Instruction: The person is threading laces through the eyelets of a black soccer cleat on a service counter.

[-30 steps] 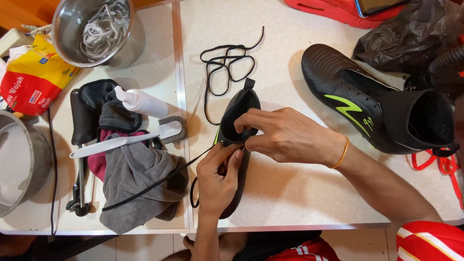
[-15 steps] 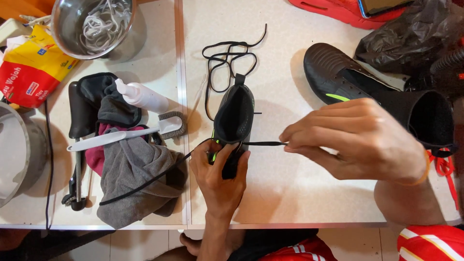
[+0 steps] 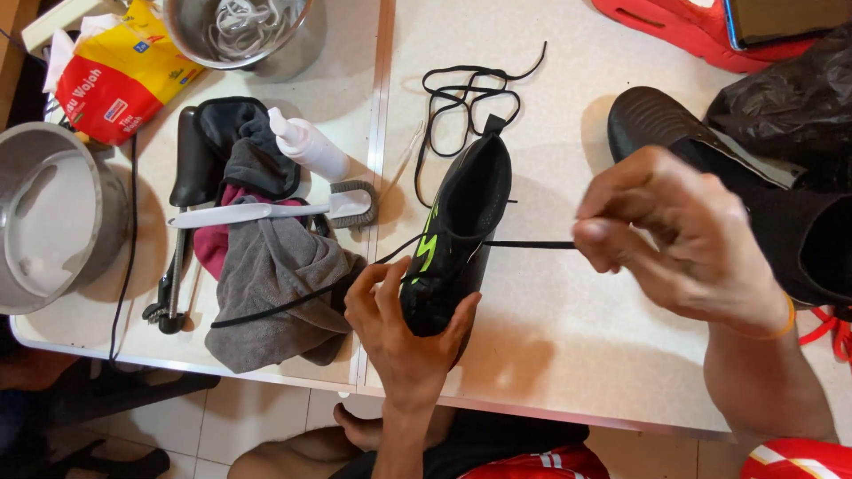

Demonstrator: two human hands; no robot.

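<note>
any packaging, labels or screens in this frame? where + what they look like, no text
Snack-style pouch: top left of the table, beside the steel bowl; crinkled, red and yellow with small blue and white patches.
Phone-like device: top right edge, lying on a red shoe; flat, dark blank face, blue rim.
Squeeze bottle: left of the black shoe; white, no label visible.

both arms are bare to the elbow, no sleeves in sight. the right hand carries a thin orange band at the wrist, the left hand wears nothing. down at the near edge, red shorts with white stripes, dark cloth beside them, and a bare foot on the tiles.
</note>
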